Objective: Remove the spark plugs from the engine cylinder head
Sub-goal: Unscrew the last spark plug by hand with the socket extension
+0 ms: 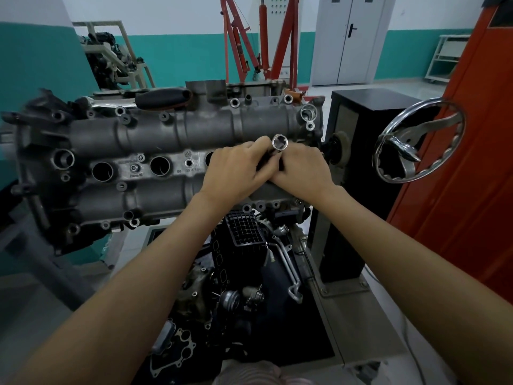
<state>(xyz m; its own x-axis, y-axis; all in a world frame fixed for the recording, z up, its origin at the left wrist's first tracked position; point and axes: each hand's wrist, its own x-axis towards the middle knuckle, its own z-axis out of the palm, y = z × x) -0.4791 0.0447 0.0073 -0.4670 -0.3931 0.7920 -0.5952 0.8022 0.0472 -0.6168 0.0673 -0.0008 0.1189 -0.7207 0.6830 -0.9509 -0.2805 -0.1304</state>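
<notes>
Both hands meet at frame centre over the head (166,134): left hand (236,169) and right hand (301,169) grip the socket (279,143), open end upward. Open plug wells (159,165) lie left; handwheel (422,140) stands right, apart.

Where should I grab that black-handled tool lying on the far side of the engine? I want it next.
Grip the black-handled tool around its thick ribbed middle, reaching over the cylinder head from above. It lies flat and lengthwise along the far edge, its handle's upper side exposed.
</notes>
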